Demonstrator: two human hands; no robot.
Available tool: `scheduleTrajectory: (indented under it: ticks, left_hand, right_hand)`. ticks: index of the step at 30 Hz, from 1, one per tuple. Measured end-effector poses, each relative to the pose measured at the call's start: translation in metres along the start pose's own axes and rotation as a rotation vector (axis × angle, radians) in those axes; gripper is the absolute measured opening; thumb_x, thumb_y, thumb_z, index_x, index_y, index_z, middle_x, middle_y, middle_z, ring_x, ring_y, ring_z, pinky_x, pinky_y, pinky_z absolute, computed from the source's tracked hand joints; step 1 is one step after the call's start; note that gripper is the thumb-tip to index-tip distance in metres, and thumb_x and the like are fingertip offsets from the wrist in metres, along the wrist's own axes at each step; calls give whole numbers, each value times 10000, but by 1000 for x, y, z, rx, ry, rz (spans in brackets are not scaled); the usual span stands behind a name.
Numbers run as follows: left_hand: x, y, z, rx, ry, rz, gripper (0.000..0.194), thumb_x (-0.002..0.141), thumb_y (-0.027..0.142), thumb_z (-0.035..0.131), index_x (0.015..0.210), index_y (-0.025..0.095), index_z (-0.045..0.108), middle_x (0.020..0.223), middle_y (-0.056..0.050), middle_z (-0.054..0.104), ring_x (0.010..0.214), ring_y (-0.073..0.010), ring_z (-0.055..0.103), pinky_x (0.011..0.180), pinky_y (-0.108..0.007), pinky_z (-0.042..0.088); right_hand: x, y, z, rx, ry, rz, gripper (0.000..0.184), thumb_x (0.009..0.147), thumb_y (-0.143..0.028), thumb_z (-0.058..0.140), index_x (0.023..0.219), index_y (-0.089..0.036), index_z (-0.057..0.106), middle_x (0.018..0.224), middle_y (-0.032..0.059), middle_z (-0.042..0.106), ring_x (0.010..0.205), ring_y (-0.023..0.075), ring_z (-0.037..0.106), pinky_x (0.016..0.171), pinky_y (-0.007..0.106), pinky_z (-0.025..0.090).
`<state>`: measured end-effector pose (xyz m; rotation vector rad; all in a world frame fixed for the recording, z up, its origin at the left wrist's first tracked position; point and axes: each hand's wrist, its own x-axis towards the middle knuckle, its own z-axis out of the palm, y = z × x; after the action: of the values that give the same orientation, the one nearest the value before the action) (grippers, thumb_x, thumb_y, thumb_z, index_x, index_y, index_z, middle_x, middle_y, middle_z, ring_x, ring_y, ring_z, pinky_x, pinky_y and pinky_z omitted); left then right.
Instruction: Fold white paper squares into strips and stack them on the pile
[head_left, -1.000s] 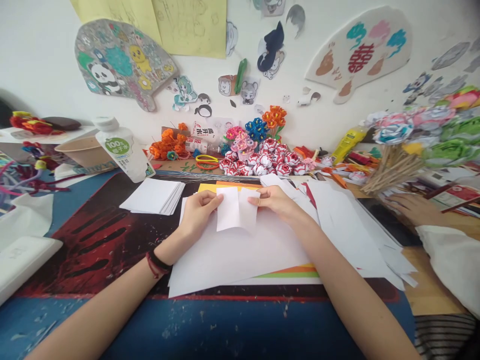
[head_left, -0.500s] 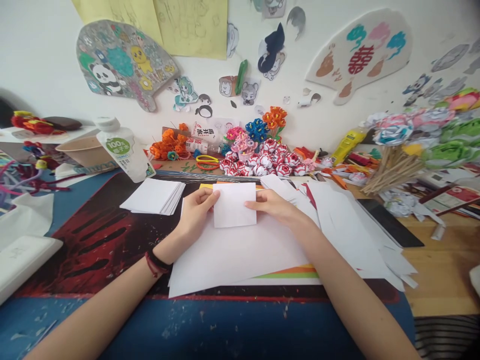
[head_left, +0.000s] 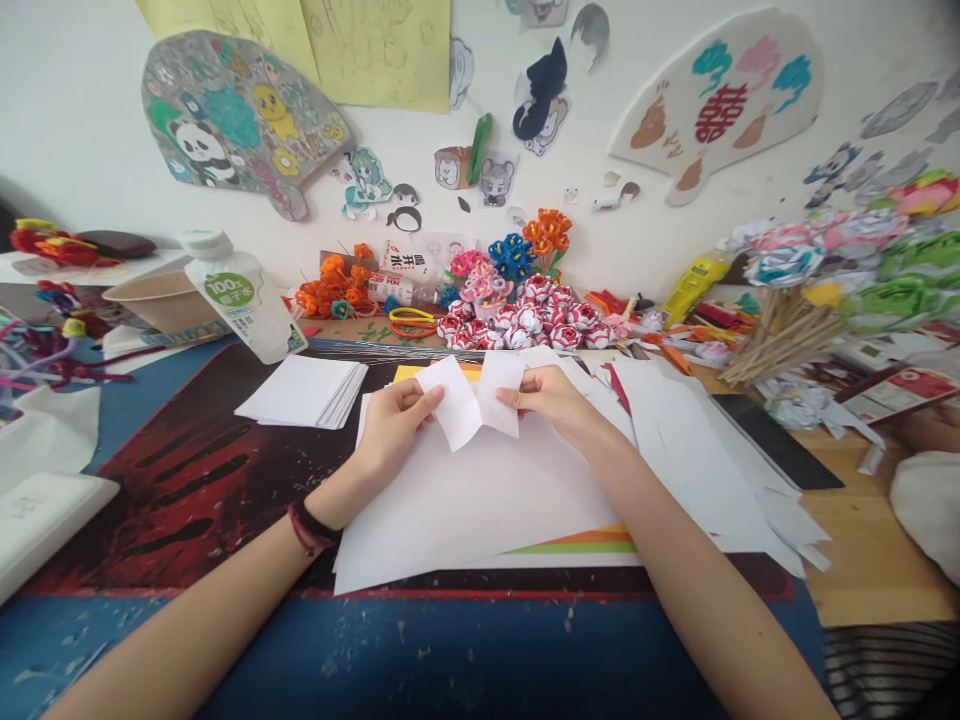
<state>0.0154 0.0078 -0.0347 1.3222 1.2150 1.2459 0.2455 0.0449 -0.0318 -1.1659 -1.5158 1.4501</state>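
One small white paper, notched at top centre, held above far edge of large white sheet; pinched closed in left hand and right hand (one half each); seemingly mid-tear, next calling for even, steady pull.

The blue table bears a black-and-red mat, a white paper stack lying on it.

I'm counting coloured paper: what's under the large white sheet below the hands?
Beneath the large white sheet, orange paper and green paper show at its near right, yellow paper and more orange past its far edge. The rest is covered, so I can't tell how many sheets.
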Motion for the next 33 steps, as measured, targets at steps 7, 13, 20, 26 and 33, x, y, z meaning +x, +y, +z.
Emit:
scheduleTrajectory:
  ticks: [7, 13, 20, 26, 33]
  left_hand:
    - [0, -2, -1, -43, -1, 17, 308, 761, 447, 690, 715, 152, 616, 559, 27, 534, 515, -95, 445, 510, -231, 294]
    - [-1, 2, 1, -46, -32, 0, 313, 766, 454, 686, 742, 146, 638, 615, 14, 576, 548, -98, 477, 509, -223, 322]
    - [-1, -4, 1, -18, -106, -8, 324, 762, 453, 691, 807, 133, 673, 714, -18, 638, 620, -123, 525, 560, -228, 367]
    - [1, -6, 0, 46, -59, 20, 334, 759, 465, 687, 711, 137, 649, 603, 6, 569, 555, -106, 469, 523, -225, 330]
    - [1, -4, 1, 51, -43, 25, 355, 743, 478, 691, 694, 130, 644, 601, 7, 564, 536, -98, 442, 510, -223, 310]
  right_hand:
    - [-3, -6, 2, 61, -100, -26, 474, 690, -435, 773, 1057, -141, 712, 982, 112, 730, 765, 178, 667, 654, 279, 530]
    - [0, -3, 5, 33, -153, -7, 416, 611, -379, 830, 909, -106, 729, 789, 66, 720, 636, 143, 631, 623, 279, 538]
    - [-2, -5, 7, 39, -44, -1, 419, 595, -443, 823, 820, -98, 745, 833, 98, 725, 680, 172, 645, 646, 309, 520]
    - [-2, -4, 5, 29, -22, -3, 413, 590, -439, 827, 805, -95, 749, 830, 108, 728, 682, 177, 639, 622, 290, 481]
    - [-3, -4, 7, 73, -18, -19, 363, 619, -410, 817, 816, -111, 753, 908, 101, 728, 712, 174, 643, 639, 281, 487]
